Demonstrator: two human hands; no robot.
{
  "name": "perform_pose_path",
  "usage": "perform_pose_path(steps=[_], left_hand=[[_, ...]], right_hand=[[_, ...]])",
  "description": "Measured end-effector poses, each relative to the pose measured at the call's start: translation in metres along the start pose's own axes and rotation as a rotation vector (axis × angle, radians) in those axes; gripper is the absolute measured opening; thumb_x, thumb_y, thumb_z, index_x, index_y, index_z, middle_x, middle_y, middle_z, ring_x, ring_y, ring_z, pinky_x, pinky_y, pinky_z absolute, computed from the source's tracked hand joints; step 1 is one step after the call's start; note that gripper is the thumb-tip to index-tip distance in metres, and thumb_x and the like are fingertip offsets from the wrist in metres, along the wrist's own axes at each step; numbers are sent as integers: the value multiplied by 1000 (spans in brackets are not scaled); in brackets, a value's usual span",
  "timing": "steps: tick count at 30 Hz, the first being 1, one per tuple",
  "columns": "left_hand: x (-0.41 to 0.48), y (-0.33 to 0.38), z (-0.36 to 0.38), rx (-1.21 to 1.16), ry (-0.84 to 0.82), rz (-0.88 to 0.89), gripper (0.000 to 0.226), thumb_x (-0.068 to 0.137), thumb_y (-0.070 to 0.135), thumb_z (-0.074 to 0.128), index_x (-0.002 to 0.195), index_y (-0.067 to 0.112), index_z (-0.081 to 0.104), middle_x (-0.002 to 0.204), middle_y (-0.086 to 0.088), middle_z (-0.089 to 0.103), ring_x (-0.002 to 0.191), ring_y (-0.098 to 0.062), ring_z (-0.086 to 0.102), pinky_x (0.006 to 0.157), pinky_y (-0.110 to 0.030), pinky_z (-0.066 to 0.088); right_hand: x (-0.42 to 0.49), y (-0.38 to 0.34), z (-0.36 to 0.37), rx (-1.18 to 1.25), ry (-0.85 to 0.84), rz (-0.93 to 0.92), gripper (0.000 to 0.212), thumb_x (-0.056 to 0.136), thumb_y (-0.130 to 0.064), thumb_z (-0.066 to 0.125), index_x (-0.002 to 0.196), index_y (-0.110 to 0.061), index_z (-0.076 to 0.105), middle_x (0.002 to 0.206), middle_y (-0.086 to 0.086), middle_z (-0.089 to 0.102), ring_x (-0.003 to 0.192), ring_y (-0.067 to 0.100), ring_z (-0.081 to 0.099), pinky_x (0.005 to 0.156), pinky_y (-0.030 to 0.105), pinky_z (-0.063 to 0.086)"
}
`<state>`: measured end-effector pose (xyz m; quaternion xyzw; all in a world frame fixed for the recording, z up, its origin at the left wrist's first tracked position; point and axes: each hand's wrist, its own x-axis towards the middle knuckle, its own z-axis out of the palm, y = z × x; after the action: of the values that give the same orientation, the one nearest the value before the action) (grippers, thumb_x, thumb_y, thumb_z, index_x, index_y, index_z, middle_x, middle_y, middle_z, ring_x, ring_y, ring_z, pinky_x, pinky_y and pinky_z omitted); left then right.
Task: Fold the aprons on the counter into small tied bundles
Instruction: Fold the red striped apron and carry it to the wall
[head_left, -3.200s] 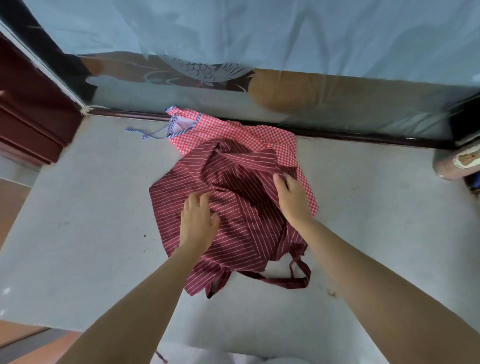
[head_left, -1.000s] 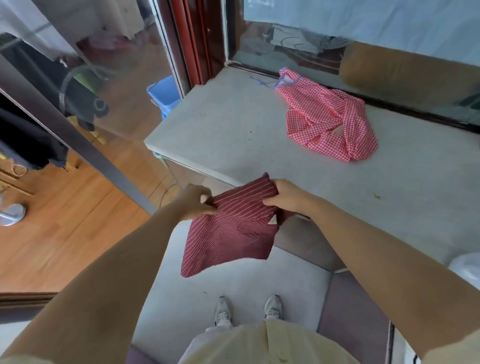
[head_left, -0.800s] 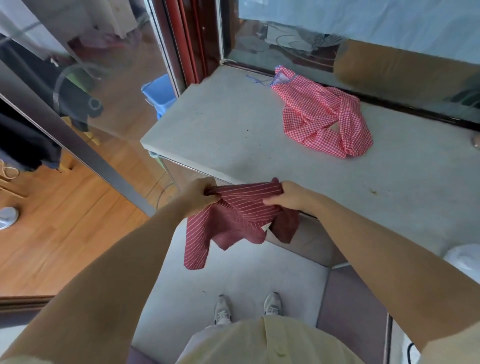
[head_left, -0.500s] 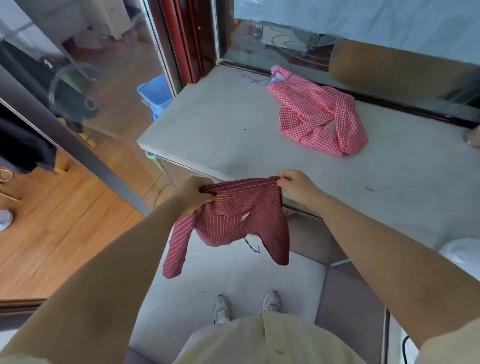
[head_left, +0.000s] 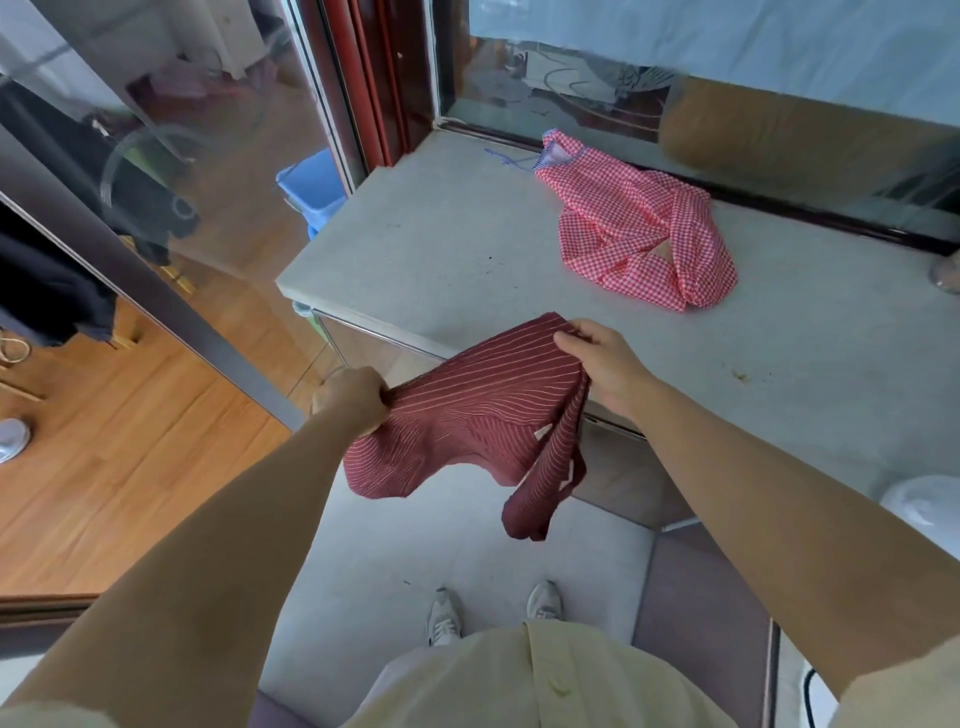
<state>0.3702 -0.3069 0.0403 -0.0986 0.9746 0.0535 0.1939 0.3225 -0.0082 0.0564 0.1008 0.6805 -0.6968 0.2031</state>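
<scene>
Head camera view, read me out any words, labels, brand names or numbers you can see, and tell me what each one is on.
No text can be read anywhere in this view.
dark red striped apron: a small pale patch near its lower fold, perhaps a tag, too small to read.
red checked apron on the counter: no lettering shows.
shoes: no brand legible.

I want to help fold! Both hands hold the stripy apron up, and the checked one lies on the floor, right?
No: head view shows the checked apron on the counter, not the floor. Left hand and right hand do hold the stripy apron.
</scene>
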Motion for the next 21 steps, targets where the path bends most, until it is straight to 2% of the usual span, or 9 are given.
perform_pose_path(steps=[5, 7, 9, 11, 13, 14, 15, 18, 21], left_hand=[[4, -5, 4, 24, 31, -95, 22, 95, 30, 54, 104, 20, 72, 96, -1, 61, 100, -24, 57, 84, -39, 55], [7, 7, 2, -92, 75, 55, 29, 90, 39, 63, 116, 25, 65, 120, -4, 57, 121, -27, 45, 106, -47, 39], [2, 32, -6, -382, 59, 290, 69, 79, 40, 76, 140, 29, 45, 146, -3, 43, 136, -25, 33, 113, -48, 25], [-6, 64, -16, -700, -59, 406, 84, 76, 30, 81, 146, 30, 35, 139, 1, 50, 125, -15, 47, 107, -37, 37], [-9, 89, -23, -810, -89, 435, 42, 85, 22, 72, 124, 16, 58, 97, 4, 64, 83, -1, 59, 81, -28, 48], [-11, 96, -28, -796, -59, 432, 17, 90, 20, 65, 104, 10, 66, 76, 5, 61, 63, 1, 53, 67, -28, 45], [-10, 98, -30, -801, -32, 424, 13, 94, 17, 60, 89, 7, 66, 64, 5, 56, 53, -1, 48, 59, -28, 40], [-5, 92, -33, -981, -24, 379, 23, 99, 14, 50, 80, 17, 61, 71, 0, 61, 66, -15, 57, 67, -30, 46], [-6, 91, -39, -1244, 7, 304, 21, 102, 13, 46, 88, 15, 62, 82, -3, 64, 78, -19, 62, 80, -34, 52]], right_hand=[[-1, -4, -6, -145, 17, -44, 15, 98, -15, 56, 104, -14, 70, 103, 9, 73, 97, 26, 70, 88, 38, 56], [-4, -7, 2, -167, -52, -44, 15, 97, -15, 57, 104, -15, 71, 101, 7, 74, 95, 24, 71, 85, 35, 56], [-6, -9, 15, -243, -146, -59, 17, 97, -17, 58, 107, -13, 71, 100, 8, 74, 93, 23, 72, 83, 34, 57], [-9, -12, 30, -304, -208, -96, 19, 96, -20, 60, 109, -10, 70, 100, 10, 74, 91, 24, 72, 82, 35, 58], [-12, -16, 39, -323, -197, -149, 20, 91, -23, 66, 107, -10, 68, 98, 11, 73, 90, 24, 71, 82, 34, 58], [-13, -16, 38, -344, -185, -173, 24, 88, -25, 71, 107, -11, 66, 99, 9, 73, 90, 22, 71, 82, 32, 58], [-13, -14, 35, -387, -188, -181, 31, 84, -27, 75, 109, -12, 64, 101, 6, 72, 91, 18, 71, 81, 29, 57], [-15, 5, 19, -625, -276, -82, 47, 78, -24, 80, 117, -15, 56, 104, 0, 69, 90, 13, 69, 79, 26, 54], [-9, 37, 3, -908, -326, 15, 29, 86, -18, 71, 112, -9, 64, 110, 8, 69, 98, 21, 65, 93, 34, 50]])
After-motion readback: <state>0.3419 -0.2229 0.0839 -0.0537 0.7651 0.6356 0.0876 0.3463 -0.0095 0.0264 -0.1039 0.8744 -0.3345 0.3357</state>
